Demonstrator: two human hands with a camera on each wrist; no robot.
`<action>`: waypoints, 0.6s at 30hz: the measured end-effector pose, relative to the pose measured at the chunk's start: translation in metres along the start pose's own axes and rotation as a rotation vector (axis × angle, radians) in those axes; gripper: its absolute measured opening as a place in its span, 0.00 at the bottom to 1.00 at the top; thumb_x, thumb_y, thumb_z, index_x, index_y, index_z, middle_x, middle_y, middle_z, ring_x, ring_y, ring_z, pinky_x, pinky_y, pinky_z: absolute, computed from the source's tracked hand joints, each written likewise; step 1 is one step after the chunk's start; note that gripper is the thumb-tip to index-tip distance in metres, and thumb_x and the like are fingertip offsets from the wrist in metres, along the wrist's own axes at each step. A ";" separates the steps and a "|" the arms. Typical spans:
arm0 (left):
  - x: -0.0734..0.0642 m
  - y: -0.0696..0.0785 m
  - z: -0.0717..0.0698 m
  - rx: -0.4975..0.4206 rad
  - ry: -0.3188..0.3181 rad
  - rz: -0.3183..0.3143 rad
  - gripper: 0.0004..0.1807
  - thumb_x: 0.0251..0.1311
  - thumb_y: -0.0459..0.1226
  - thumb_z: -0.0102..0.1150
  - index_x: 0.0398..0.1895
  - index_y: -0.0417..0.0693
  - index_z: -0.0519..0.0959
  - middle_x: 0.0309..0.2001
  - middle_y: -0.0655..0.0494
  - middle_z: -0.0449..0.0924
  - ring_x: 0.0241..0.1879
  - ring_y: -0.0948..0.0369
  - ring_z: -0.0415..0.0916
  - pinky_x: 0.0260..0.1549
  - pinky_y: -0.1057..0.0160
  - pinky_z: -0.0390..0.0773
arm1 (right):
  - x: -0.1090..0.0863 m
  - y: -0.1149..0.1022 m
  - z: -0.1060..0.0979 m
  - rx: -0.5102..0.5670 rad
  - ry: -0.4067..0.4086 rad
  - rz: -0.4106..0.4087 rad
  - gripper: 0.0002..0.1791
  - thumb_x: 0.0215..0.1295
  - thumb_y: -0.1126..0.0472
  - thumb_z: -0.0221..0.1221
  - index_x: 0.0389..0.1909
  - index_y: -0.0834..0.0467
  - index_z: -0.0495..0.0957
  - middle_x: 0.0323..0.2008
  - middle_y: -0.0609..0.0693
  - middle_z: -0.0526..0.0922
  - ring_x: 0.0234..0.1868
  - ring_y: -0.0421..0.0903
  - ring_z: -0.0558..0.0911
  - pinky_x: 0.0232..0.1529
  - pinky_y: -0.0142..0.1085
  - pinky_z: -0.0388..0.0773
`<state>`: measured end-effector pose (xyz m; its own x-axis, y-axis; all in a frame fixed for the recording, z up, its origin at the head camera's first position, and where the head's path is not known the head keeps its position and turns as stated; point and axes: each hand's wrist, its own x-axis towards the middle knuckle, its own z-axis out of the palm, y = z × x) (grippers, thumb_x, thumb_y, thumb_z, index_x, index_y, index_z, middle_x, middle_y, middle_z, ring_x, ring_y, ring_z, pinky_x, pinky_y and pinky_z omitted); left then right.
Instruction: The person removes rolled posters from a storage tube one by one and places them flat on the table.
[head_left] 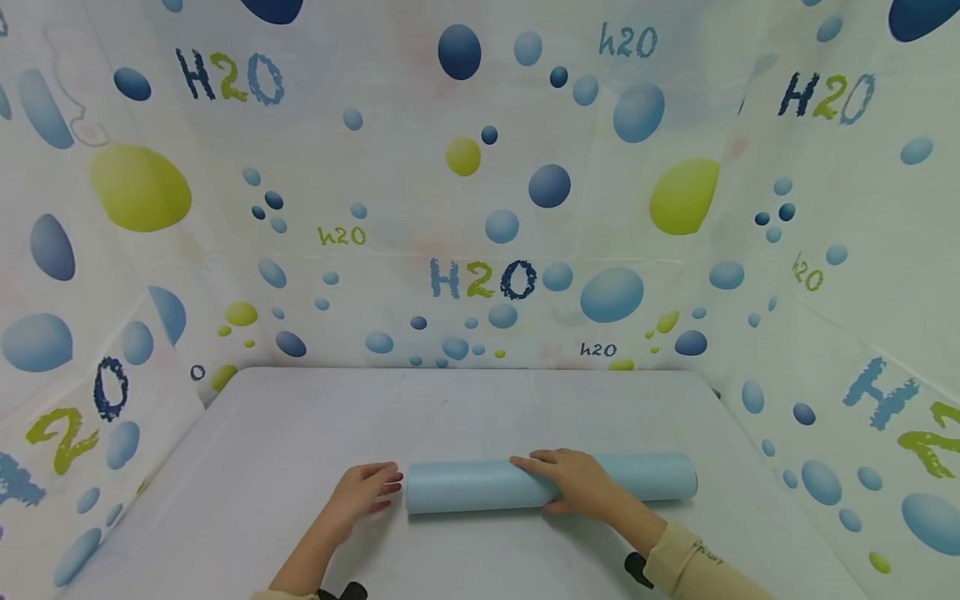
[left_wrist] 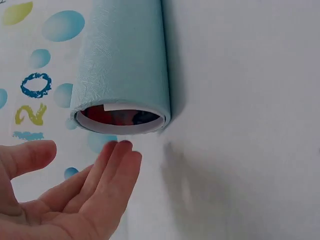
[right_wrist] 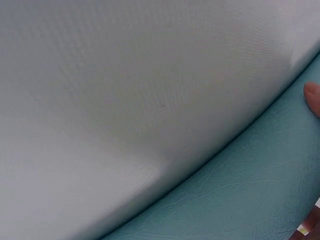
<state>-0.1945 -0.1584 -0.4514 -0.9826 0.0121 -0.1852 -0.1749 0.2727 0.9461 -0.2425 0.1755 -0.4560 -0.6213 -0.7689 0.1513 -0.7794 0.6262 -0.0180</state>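
Observation:
A light blue tube point(head_left: 480, 486) with a textured, leather-like surface lies crosswise on the white table. My right hand point(head_left: 581, 483) grips it right of its middle, fingers over the top and thumb on the near side. In the right wrist view the thumb point(right_wrist: 313, 97) rests against the blue surface. Just off the tube's left end is my left hand point(head_left: 362, 492), its fingers extended and holding nothing. The left wrist view looks at the tube's open end, where a white inner rim point(left_wrist: 120, 128) surrounds something red and dark inside.
The white-covered table point(head_left: 465, 408) runs back to a wall sheet point(head_left: 397, 167) printed with blue and green drops and H2O lettering. Similar sheets hang along the left and right sides. A dark wrist device point(head_left: 637, 570) sits at my right sleeve.

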 end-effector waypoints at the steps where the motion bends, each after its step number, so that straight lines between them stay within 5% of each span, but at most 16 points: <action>1: 0.000 -0.001 -0.001 -0.060 -0.044 -0.028 0.32 0.57 0.48 0.46 0.51 0.26 0.63 0.46 0.36 0.70 0.44 0.49 0.71 0.38 0.56 0.73 | 0.000 0.000 0.000 -0.002 0.000 -0.001 0.46 0.37 0.47 0.66 0.61 0.42 0.55 0.49 0.48 0.71 0.44 0.46 0.74 0.41 0.42 0.71; 6: 0.001 -0.008 -0.003 -0.193 -0.179 -0.093 0.30 0.59 0.45 0.42 0.53 0.25 0.60 0.48 0.35 0.68 0.44 0.52 0.71 0.39 0.56 0.72 | 0.001 0.001 0.000 -0.012 0.019 -0.024 0.46 0.37 0.46 0.66 0.61 0.44 0.56 0.48 0.48 0.72 0.43 0.46 0.74 0.40 0.42 0.71; 18: 0.003 -0.012 0.003 -0.253 -0.249 -0.093 0.31 0.60 0.45 0.40 0.54 0.23 0.57 0.45 0.43 0.72 0.42 0.56 0.72 0.40 0.57 0.72 | 0.001 0.000 0.001 -0.019 0.031 -0.027 0.46 0.37 0.46 0.65 0.61 0.45 0.56 0.48 0.48 0.72 0.43 0.46 0.74 0.39 0.42 0.72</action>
<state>-0.1950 -0.1588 -0.4643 -0.9220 0.2412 -0.3029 -0.3030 0.0378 0.9523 -0.2437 0.1747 -0.4566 -0.5972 -0.7811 0.1824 -0.7938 0.6081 0.0053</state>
